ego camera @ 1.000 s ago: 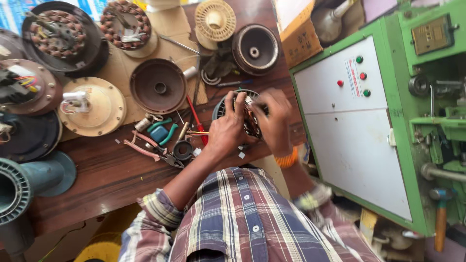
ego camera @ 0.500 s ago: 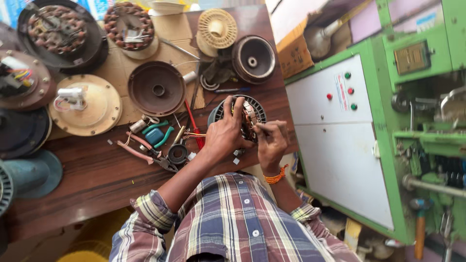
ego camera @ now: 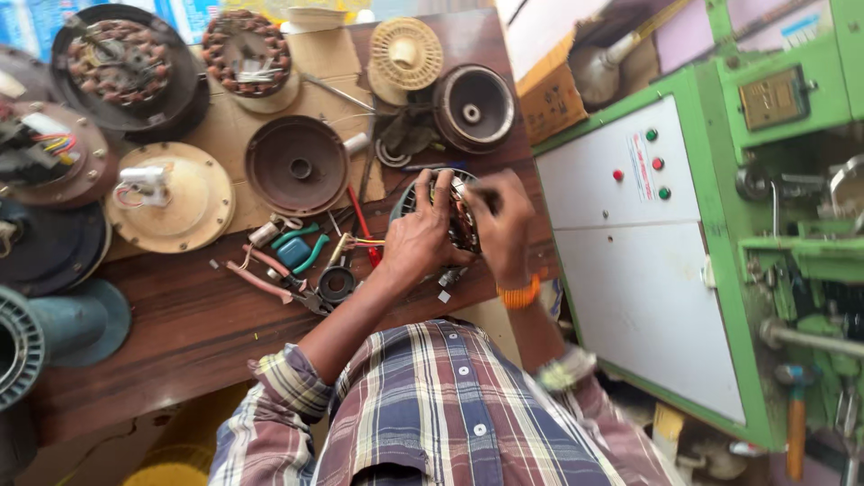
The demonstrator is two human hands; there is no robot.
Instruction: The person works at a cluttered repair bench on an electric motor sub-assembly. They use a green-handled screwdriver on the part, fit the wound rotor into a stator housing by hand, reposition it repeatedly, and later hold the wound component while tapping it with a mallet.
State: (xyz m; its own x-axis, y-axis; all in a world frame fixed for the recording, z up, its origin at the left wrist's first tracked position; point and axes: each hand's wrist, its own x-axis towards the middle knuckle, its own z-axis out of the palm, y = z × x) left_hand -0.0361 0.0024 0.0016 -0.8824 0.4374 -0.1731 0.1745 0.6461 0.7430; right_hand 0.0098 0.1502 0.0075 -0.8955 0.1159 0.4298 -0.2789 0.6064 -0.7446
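both hands close on a round fan stator [ego camera: 457, 209] with copper windings, resting on the wooden table [ego camera: 180, 333] near its right edge. the left hand [ego camera: 418, 238] grips its 8 o'clock side, fingers curled over the rim. the right hand [ego camera: 504, 225] covers the 3 o'clock side, blurred, apparently pinching the windings. pliers [ego camera: 274, 281] lie at 9 o'clock, a brown fan cover [ego camera: 297, 166] at 10 o'clock.

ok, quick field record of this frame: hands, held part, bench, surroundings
left hand: grips the round wound stator from its left side
right hand: fingers on the stator's right edge
bench: dark wood, with pliers, red screwdriver, brown motor cover, cream cover
right of bench: green-framed machine cabinet
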